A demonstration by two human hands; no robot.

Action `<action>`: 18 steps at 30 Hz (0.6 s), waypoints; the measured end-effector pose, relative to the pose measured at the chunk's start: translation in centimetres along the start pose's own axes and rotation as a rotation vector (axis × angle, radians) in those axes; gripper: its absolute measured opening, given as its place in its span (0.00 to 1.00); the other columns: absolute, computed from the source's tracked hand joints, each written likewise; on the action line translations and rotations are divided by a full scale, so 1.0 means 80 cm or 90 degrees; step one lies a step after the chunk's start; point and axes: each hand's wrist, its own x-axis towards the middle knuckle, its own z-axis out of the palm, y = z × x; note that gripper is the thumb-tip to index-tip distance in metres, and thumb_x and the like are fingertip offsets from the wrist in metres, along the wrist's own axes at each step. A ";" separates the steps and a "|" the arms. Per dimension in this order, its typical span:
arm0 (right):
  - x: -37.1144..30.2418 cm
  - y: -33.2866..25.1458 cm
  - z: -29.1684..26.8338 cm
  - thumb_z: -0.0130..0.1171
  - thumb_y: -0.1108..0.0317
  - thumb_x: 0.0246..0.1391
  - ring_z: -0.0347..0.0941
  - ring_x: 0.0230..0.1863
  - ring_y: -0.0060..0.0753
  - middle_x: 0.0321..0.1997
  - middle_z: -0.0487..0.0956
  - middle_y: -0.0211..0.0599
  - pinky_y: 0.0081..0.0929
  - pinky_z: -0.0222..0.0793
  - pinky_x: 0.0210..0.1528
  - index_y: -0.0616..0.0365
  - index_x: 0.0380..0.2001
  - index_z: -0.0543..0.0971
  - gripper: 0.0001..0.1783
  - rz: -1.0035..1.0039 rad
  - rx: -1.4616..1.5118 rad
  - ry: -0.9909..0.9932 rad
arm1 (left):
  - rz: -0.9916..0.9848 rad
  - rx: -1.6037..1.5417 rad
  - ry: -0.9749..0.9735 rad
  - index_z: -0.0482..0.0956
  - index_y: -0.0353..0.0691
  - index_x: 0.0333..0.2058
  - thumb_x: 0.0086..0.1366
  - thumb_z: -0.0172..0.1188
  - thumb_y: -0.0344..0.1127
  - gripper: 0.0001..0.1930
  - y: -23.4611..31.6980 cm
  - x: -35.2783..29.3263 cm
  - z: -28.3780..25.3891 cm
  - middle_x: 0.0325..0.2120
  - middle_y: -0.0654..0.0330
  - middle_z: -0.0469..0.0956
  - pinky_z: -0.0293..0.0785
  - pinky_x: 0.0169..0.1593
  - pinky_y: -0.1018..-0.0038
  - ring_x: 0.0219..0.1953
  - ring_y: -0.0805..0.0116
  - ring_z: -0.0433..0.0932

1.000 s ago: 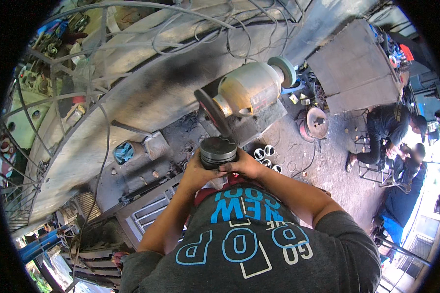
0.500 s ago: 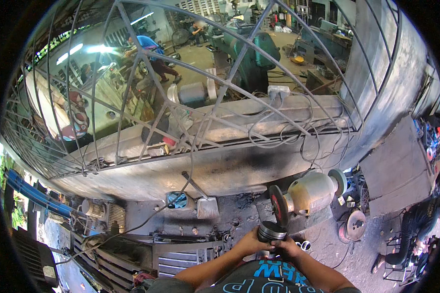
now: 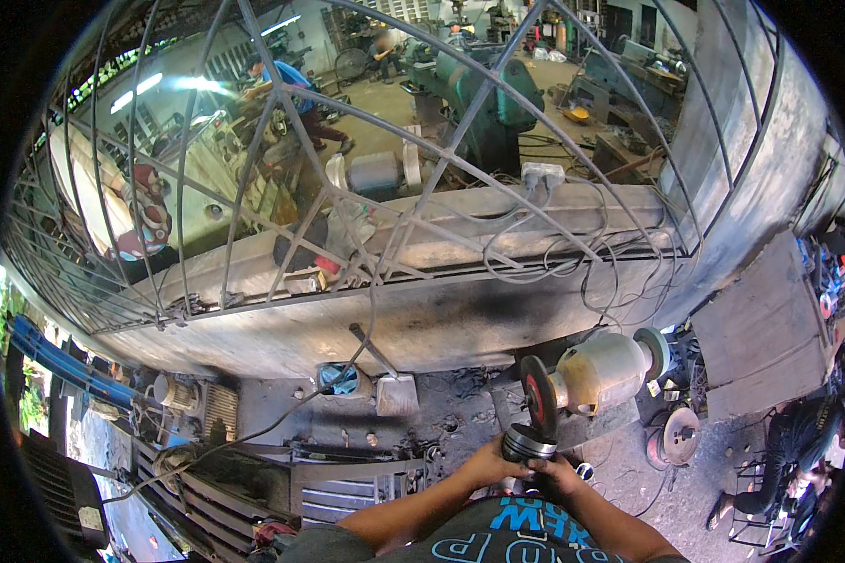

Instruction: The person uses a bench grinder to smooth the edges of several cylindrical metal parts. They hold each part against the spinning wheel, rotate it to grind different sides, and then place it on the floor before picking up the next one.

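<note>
A round metal piston point(image 3: 528, 441) with grooved, shiny sides is between my two hands, close to my body. My left hand point(image 3: 488, 465) is wrapped round its left side. From the right, my right hand point(image 3: 560, 476) grips its lower part; some of those fingers are hidden. Just beyond the piston stands the dark wheel point(image 3: 538, 394) of a bench grinder, with a red disc on its side. The piston's far edge is at the wheel's lower edge; whether they touch I cannot tell. The grinder's worn yellowish motor body point(image 3: 606, 372) extends right to a second, grey-green wheel point(image 3: 652, 353).
Behind the grinder runs a low concrete wall point(image 3: 422, 324) with a metal lattice on top and loose cables. A dustpan point(image 3: 397, 394) lies left, a cable reel point(image 3: 680, 437) right. Someone in dark clothes point(image 3: 798, 450) sits at far right; others are beyond the lattice.
The piston and my hands have shifted slightly to the right, still at the wheel's lower edge. The view has also shifted a little. Both hands keep their grip.
</note>
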 end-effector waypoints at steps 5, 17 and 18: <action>0.004 0.003 -0.001 0.72 0.63 0.46 0.76 0.48 0.45 0.51 0.77 0.38 0.51 0.77 0.43 0.54 0.57 0.69 0.35 -0.020 0.004 -0.017 | -0.019 0.129 0.021 0.64 0.30 0.58 0.43 0.79 0.36 0.45 0.027 -0.012 0.001 0.51 0.51 0.77 0.70 0.58 0.63 0.53 0.60 0.75; 0.007 0.007 -0.008 0.70 0.62 0.48 0.76 0.47 0.41 0.49 0.78 0.37 0.43 0.77 0.41 0.55 0.57 0.69 0.33 -0.022 0.006 -0.039 | -0.001 0.018 0.011 0.63 0.30 0.58 0.45 0.79 0.36 0.44 -0.028 0.010 -0.005 0.49 0.51 0.78 0.70 0.58 0.65 0.52 0.61 0.76; 0.008 0.007 -0.007 0.70 0.62 0.49 0.77 0.46 0.40 0.49 0.78 0.37 0.42 0.78 0.41 0.55 0.57 0.69 0.33 -0.031 0.006 -0.036 | 0.008 0.032 0.008 0.63 0.30 0.58 0.45 0.79 0.36 0.44 -0.030 0.013 -0.005 0.49 0.52 0.78 0.70 0.58 0.65 0.52 0.62 0.76</action>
